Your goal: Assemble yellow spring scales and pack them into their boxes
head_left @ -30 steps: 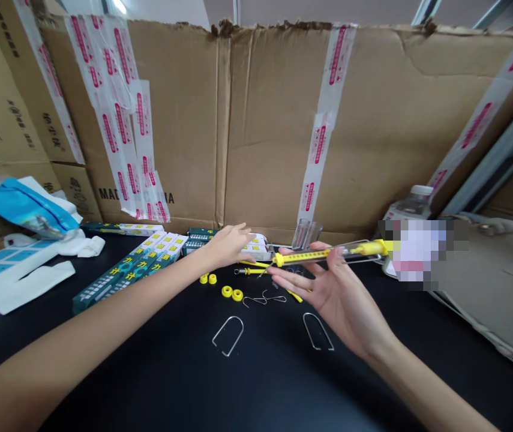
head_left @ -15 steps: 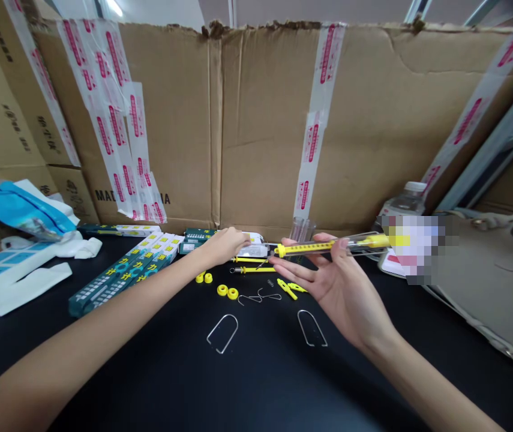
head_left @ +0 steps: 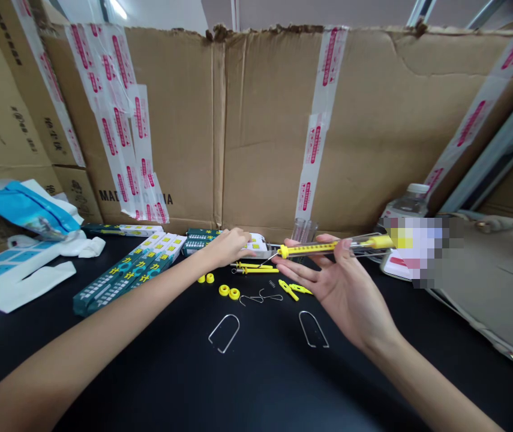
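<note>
My right hand [head_left: 350, 288] holds a spring scale [head_left: 312, 247], a clear tube with a yellow graduated rod inside, level above the table. The thumb lies over the tube and the fingers support it from below. A thin metal hook sticks out from its yellow left end. My left hand [head_left: 231, 247] is at the back, fingers curled down beside a white-ended box [head_left: 256, 245]; its fingertips are hidden. Below it lie yellow rods [head_left: 258, 270], yellow rings [head_left: 229, 293], wire hooks [head_left: 260, 297] and yellow pointed pieces [head_left: 288, 290].
Two bent wire loops [head_left: 224, 333] lie on the black table. Green spring scale boxes [head_left: 130, 273] and a blue bag [head_left: 26, 207] are at left. Clear tubes [head_left: 303, 231] stand before the cardboard wall [head_left: 260, 132]. A bottle [head_left: 411, 201] and a grey bag [head_left: 494, 282] are at right.
The view has shifted slightly. My left hand has moved a little at the box, its fingers reaching slightly lower. The spring scale stays in my right hand, nearly unmoved.
</note>
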`<state>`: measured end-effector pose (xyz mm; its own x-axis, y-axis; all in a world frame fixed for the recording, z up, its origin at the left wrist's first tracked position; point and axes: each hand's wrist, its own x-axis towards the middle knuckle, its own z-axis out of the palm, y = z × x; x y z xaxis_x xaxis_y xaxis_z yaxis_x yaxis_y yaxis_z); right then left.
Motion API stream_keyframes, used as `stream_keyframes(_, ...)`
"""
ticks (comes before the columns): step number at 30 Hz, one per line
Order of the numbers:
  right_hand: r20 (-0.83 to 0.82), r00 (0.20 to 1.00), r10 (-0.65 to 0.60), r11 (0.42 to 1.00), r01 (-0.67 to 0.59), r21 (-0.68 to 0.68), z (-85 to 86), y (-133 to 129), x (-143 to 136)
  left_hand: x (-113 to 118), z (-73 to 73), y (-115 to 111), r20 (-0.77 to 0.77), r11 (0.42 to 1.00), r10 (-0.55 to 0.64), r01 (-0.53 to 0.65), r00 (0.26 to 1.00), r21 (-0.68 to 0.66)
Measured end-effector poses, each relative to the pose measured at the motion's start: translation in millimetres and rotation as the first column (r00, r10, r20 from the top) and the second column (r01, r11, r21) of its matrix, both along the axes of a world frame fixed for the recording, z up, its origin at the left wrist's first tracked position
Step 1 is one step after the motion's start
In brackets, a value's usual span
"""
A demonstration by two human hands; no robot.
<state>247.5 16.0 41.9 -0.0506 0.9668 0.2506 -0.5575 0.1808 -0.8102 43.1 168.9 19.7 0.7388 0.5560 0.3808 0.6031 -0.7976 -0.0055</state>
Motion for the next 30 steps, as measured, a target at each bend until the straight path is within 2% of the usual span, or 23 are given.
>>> stream_keyframes(3, -0.012, 1.0, 0.001, 1.0, -0.001, 0.002, 0.8, -1.2, -0.6, -1.8, 9.5, -0.3, 0.1, 1.0, 0.017, -0.018, 0.995, 0.014)
stream_keyframes(5, -0.019, 1.0, 0.006, 1.0, -0.006, 0.008, 0.8, -1.2, -0.8, -3.7, 20.9, -2.6, 0.18, 0.999, 0.025, -0.031, 0.983, 0.03)
stream_keyframes(12, -0.02, 1.0, -0.009, 1.0, 0.01, 0.022, 0.0, -0.4, -0.2, -21.8, 78.7, -30.0, 0.488, 0.967, 0.029, -0.148, 0.872, 0.206)
stream_keyframes(14, -0.029, 0.999, -0.023, 1.0, 0.023, 0.009, 0.3, -0.2, 0.2, -31.7, 90.8, -45.0, 0.473, 0.917, -0.015, -0.176, 0.881, 0.358)
stream_keyframes(16, -0.037, 0.999, -0.034, 0.999, 0.034, -0.003, 1.6, -0.4, 0.6, -42.8, 95.7, -61.9, 0.325, 0.881, 0.0, -0.154, 0.946, 0.448)
stream_keyframes(18, -0.033, 0.999, -0.032, 0.999, 0.031, -0.005, 3.9, -1.4, 1.1, -53.4, 92.3, -78.8, 0.158, 0.886, 0.028, -0.098, 0.987, 0.454)
stream_keyframes(19, -0.027, 0.999, -0.026, 1.0, 0.026, -0.001, 5.4, -2.2, 1.3, -58.0, 88.1, -86.7, 0.11, 0.905, 0.043, -0.085, 0.993, 0.416)
stream_keyframes(21, -0.012, 1.0, -0.013, 1.0, 0.013, 0.012, 8.2, -4.0, 1.7, -65.0, 76.5, -101.1, 0.083, 0.934, 0.132, -0.152, 0.988, 0.323)
stream_keyframes(23, -0.002, 1.0, 0.004, 1.0, -0.004, 0.016, 10.0, -5.5, 1.7, -68.1, 64.0, -113.7, -0.016, 0.954, 0.199, -0.19, 0.98, 0.233)
stream_keyframes(26, -0.003, 0.999, 0.047, 0.999, -0.047, -0.009, 9.4, -6.5, 0.1, -66.2, 49.6, -130.4, -0.122, 0.97, 0.178, -0.153, 0.976, 0.189)
stream_keyframes(30, -0.026, 0.995, 0.1, 0.992, -0.101, -0.069, 4.6, -6.2, -4.7, -59.2, 40.1, -147.4, -0.183, 0.989, 0.115, -0.095, 0.976, 0.115)
